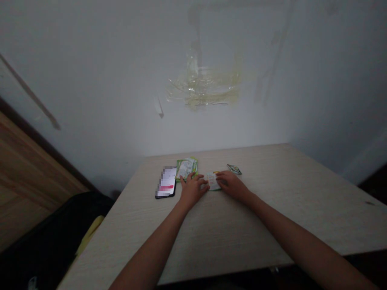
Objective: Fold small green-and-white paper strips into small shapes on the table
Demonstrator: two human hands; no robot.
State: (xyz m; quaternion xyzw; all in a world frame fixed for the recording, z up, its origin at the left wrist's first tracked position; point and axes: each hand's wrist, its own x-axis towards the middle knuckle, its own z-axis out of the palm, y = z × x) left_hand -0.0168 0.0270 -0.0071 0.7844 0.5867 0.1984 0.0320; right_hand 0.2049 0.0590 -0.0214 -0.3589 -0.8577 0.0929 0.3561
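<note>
The left hand (192,190) and right hand (232,185) are near each other at a printed packet (213,182) lying on the wood-grain surface (242,237). The right hand's fingers rest on its right side; the left hand's fingertips are at its left edge. Whether either hand pinches it cannot be told. Green packets (186,167) lie beside a smartphone (166,182), just beyond the left hand, and a small packet (234,169) lies beyond the right.

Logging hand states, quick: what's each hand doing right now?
Left hand: open, fingers spread, beside the green-and-white cards.
Right hand: fingers at the single card; whether it grips cannot be told.
</note>
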